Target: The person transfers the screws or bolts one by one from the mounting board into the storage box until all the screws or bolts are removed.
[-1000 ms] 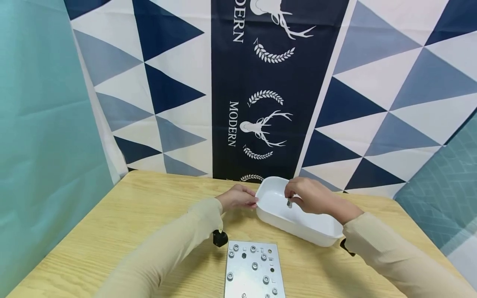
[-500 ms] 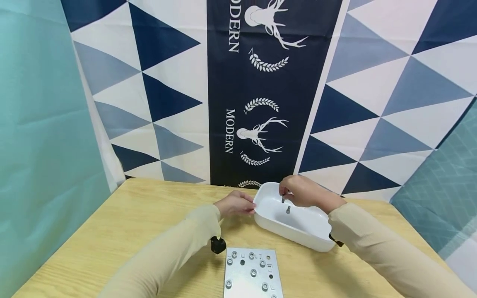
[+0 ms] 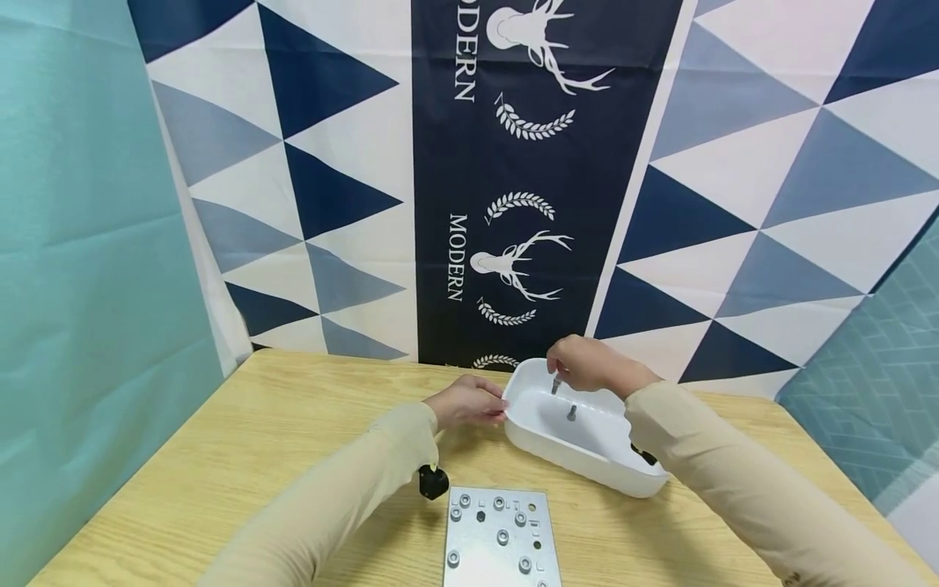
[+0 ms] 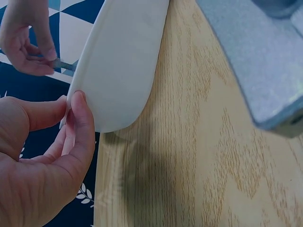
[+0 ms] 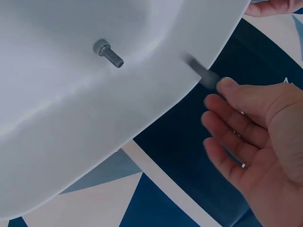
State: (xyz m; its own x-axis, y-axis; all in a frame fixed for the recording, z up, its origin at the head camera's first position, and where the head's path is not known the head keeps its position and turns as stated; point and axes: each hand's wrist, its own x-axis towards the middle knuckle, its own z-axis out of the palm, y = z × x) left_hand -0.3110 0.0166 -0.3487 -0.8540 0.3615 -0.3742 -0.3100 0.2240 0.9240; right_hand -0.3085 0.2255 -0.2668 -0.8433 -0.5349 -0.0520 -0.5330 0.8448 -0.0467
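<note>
In the head view my left hand (image 3: 469, 400) pinches the near left end of a white plastic tub (image 3: 616, 477). The left wrist view shows thumb and fingers on either side of the tub's rim (image 4: 78, 71). Over the tub's far side, my right hand (image 3: 589, 364) pinches a grey bolt (image 3: 556, 386) between thumb and fingertips; in the right wrist view this bolt (image 5: 201, 72) is blurred. A second bolt, a socket-head one (image 5: 109, 53), lies inside the tub, apart from the hand.
A metal plate (image 3: 484, 550) with several socket-head bolts set in it lies on the wooden table (image 3: 315, 456) at the front. Behind the table hangs a patterned cloth (image 3: 345, 187). A black wrist device (image 3: 434, 483) hangs under the left sleeve.
My right hand has risen from low in the tub toward its far rim with a bolt, and the other bolt in the tub has come into sight. The left hand keeps its hold.
</note>
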